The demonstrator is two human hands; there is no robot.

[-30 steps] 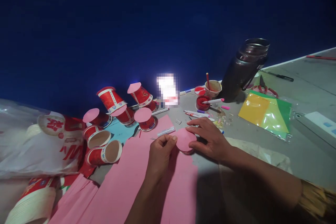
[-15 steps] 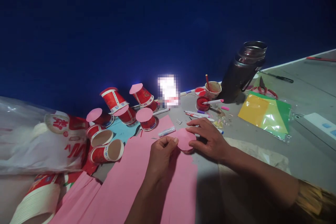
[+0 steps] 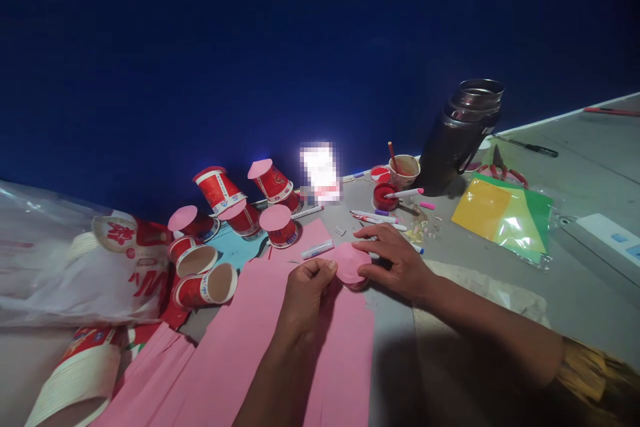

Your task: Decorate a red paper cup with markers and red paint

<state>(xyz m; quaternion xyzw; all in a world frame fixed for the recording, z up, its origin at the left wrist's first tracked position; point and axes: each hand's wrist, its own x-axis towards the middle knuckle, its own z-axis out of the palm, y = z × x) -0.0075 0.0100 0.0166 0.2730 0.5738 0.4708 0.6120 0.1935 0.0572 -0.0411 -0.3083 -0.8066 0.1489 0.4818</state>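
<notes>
A round pink paper disc (image 3: pixel 352 263) lies over a small cup whose rim barely shows beneath it. My left hand (image 3: pixel 311 283) pinches the disc's left edge between thumb and fingers. On the right side, my right hand (image 3: pixel 395 263) curves its thumb and fingers around the disc and presses its edge. Pink paper sheets (image 3: pixel 280 333) spread under both wrists. Just beyond the disc lies a clear glue tube (image 3: pixel 317 249). To the left stand several red paper cups topped with pink discs, such as the nearest capped cup (image 3: pixel 279 227).
Two open cups (image 3: pixel 221 284) lie on their sides at left, beside a plastic bag (image 3: pixel 75 267) and a cup stack (image 3: pixel 80 373). Markers (image 3: pixel 377 219), a red pot (image 3: pixel 385 197), a dark flask (image 3: pixel 457 140), red-handled pliers (image 3: pixel 505 173) and a coloured packet (image 3: pixel 503 217) stand or lie at right.
The view has shifted slightly. Both hands stay at the disc, with only tiny finger movements; a crease or fold now shows on the disc's surface.
</notes>
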